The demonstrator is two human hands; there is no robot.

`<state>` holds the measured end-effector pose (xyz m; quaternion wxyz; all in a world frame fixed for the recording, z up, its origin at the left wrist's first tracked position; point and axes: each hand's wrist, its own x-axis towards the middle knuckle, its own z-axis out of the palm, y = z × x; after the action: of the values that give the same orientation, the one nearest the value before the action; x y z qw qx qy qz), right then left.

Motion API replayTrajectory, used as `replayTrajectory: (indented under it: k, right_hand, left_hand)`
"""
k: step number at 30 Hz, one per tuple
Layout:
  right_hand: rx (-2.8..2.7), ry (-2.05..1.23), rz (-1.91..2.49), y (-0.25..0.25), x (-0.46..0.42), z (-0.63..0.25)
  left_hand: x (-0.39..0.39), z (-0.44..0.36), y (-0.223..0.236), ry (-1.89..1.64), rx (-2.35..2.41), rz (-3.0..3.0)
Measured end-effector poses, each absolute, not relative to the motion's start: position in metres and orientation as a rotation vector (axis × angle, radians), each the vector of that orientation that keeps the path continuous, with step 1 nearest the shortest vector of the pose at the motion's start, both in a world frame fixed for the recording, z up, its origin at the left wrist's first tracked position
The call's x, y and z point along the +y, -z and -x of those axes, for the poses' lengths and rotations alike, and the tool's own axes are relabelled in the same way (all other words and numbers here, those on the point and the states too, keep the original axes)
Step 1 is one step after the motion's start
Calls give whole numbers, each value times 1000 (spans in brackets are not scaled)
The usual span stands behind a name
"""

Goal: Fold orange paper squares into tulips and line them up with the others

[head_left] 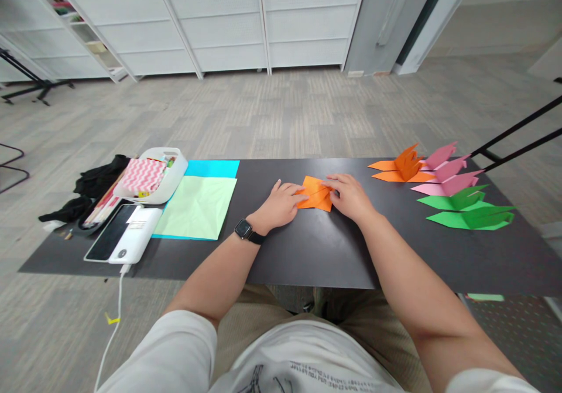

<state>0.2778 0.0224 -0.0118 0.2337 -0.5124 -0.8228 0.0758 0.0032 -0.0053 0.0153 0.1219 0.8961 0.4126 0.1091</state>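
Note:
A partly folded piece of orange origami paper (pixel 315 194) lies on the dark table in front of me. My left hand (pixel 284 201) rests at its left edge, fingers stretched toward it and fingertips on the paper. At the right side, my right hand (pixel 349 195) touches the paper with its fingertips, fingers bent and slightly apart; the thumb is at the near right edge. The paper stays flat on the tabletop, with creases visible between the hands. Neither hand lifts it.
On the right stand folded orange (pixel 406 164), pink (pixel 450 176) and green (pixel 472 214) paper figures. At left are light green sheets (pixel 199 205) over blue ones (pixel 215 168), a white basket (pixel 175 173), a phone (pixel 109 235), a white power bank (pixel 138 235) with a cable, and black cloth (pixel 100 176).

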Motion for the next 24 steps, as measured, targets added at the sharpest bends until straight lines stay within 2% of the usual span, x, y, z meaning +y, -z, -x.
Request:
replayTrajectory:
  k: [14,24]
  right_hand:
    - [-2292,-313,1392,6,19,-275]
    - [-2467,-430,1195,-17,9,-277]
  left_hand:
    - [5,-3,-16,-426,1152,-2636]
    - [5,-2,-23,-444,1498,-2513]
